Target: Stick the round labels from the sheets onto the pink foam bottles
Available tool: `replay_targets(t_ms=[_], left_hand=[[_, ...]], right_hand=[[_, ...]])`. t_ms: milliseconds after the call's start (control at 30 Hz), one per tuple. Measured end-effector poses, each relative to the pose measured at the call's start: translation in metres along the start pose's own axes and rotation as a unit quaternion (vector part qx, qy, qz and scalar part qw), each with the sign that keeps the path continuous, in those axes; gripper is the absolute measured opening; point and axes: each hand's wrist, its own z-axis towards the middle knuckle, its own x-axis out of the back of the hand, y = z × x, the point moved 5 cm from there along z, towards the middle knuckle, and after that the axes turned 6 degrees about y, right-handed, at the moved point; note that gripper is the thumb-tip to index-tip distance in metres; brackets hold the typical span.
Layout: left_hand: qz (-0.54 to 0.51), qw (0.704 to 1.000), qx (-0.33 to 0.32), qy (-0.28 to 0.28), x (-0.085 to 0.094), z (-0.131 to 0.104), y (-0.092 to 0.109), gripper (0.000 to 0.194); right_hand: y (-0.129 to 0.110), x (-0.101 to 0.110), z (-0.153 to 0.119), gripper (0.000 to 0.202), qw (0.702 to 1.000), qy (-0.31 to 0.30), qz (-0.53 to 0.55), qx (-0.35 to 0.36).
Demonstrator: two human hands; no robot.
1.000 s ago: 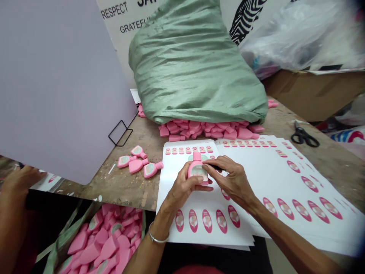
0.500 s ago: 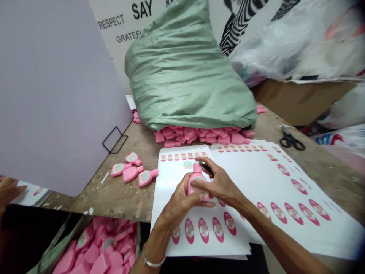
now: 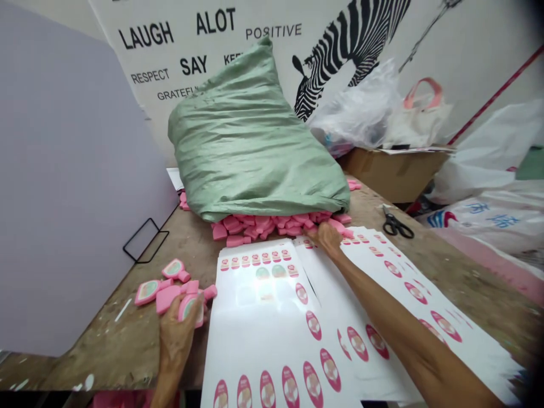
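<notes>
My left hand is at the table's left front, its fingers closed around a small pink bottle with a pale green label. It presses against a cluster of similar labelled bottles. Far forward, my right hand reaches to a pile of pink bottles under a green sack. Its fingers are curled at the pile's edge, and what they hold is hidden. Between my arms lies a sticker sheet with pink oval labels along its edges and gaps among the pale green ones.
The large green sack stands at the back. More sticker sheets lie under my right arm. Black scissors rest at the right, before a cardboard box. A grey panel with a black wire stand borders the left.
My hands have parted. The left has carried the bottle leftward to the cluster, and the right has reached forward to the pile. Another label spot on the sheet is now uncovered. The view has shifted.
</notes>
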Motion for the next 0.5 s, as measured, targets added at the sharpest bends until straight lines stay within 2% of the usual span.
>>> replay_targets(t_ms=[133, 233, 267, 300, 333, 367, 400, 433, 467, 500], left_hand=[[0.155, 0.987, -0.030, 0.039, 0.014, 0.020, -0.003, 0.052], [0.172, 0.965, -0.124, 0.153, 0.026, 0.014, 0.024, 0.056], [0.146, 0.960, -0.156, 0.181, 0.026, 0.007, 0.037, 0.056], [0.105, 0.961, -0.177, 0.186, 0.022, -0.002, 0.050, 0.054], [0.045, 0.970, -0.185, 0.149, 0.013, -0.011, 0.062, 0.048], [-0.027, 0.984, -0.168, 0.059, -0.003, -0.022, 0.072, 0.044], [-0.094, 0.987, -0.121, -0.051, -0.022, -0.034, 0.081, 0.043], [-0.156, 0.970, -0.057, -0.176, -0.044, -0.051, 0.088, 0.045], [-0.220, 0.934, -0.006, -0.280, -0.063, -0.069, 0.096, 0.046], [-0.268, 0.904, 0.020, -0.332, -0.075, -0.084, 0.104, 0.045]], right_hand=[[0.003, 0.003, -0.003, 0.055, 1.000, -0.002, 0.006, -0.012], [0.019, 0.020, -0.020, 0.061, 1.000, -0.019, 0.015, -0.010], [0.021, 0.027, -0.032, 0.062, 0.999, -0.030, 0.035, 0.009], [0.020, 0.033, -0.047, 0.062, 0.996, -0.042, 0.064, 0.036], [0.016, 0.039, -0.067, 0.062, 0.990, -0.058, 0.109, 0.073], [0.010, 0.045, -0.089, 0.062, 0.978, -0.075, 0.161, 0.111], [0.002, 0.050, -0.114, 0.061, 0.964, -0.096, 0.204, 0.139], [-0.005, 0.054, -0.138, 0.058, 0.951, -0.117, 0.240, 0.158], [-0.013, 0.057, -0.160, 0.055, 0.935, -0.142, 0.275, 0.175], [-0.021, 0.058, -0.179, 0.052, 0.916, -0.176, 0.300, 0.197]])
